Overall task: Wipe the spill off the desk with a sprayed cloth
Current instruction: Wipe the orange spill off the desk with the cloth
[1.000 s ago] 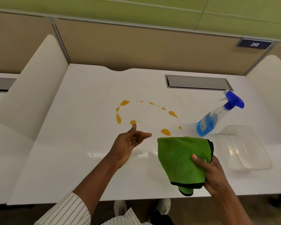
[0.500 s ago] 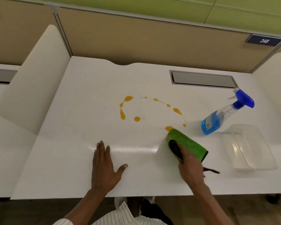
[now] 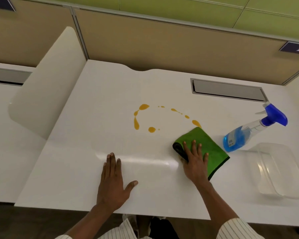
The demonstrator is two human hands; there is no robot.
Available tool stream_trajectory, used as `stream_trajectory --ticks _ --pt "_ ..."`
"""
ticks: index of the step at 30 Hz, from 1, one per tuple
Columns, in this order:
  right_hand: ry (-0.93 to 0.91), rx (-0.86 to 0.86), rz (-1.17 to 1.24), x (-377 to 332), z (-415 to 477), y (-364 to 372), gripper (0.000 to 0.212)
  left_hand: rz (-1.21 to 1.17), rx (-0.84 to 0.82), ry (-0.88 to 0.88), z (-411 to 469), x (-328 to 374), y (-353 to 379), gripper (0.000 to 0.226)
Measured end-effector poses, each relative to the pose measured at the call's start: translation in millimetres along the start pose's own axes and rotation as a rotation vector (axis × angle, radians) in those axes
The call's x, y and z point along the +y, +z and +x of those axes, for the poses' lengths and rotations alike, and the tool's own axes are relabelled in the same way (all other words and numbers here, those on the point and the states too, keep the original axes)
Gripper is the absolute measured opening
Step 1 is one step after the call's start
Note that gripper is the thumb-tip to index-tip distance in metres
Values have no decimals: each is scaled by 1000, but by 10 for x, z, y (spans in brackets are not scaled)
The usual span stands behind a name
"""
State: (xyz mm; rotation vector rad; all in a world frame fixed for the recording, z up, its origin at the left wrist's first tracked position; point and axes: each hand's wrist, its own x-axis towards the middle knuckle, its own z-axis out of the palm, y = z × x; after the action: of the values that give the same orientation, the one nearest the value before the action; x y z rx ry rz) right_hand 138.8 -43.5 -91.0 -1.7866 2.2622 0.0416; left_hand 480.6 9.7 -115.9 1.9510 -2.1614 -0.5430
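Note:
Orange drops of the spill [image 3: 136, 124] form a broken ring on the white desk [image 3: 76, 161]. A folded green cloth [image 3: 207, 144] lies flat on the desk at the ring's near right end, covering the drops there. My right hand [image 3: 194, 163] presses on the cloth's near left part, fingers spread. My left hand [image 3: 113, 181] rests palm down on the bare desk near the front edge, holding nothing. A spray bottle [image 3: 245, 133] with blue liquid and a blue trigger lies tilted to the right of the cloth.
A clear plastic tray [image 3: 281, 183] sits at the front right, next to the bottle. A grey cable hatch [image 3: 228, 90] is set into the desk at the back right. White side dividers stand at both ends, and a tan partition runs along the back.
My right hand brought the cloth down from the air onto the desk and flattened it over the spill's right end. My left hand dropped palm down onto the desk.

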Motion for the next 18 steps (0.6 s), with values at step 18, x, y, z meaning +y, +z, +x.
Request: stream_trajectory --ticks 18 --pt "116 56 173 -11 240 59 62 27 35 31 3 -41 66 118"
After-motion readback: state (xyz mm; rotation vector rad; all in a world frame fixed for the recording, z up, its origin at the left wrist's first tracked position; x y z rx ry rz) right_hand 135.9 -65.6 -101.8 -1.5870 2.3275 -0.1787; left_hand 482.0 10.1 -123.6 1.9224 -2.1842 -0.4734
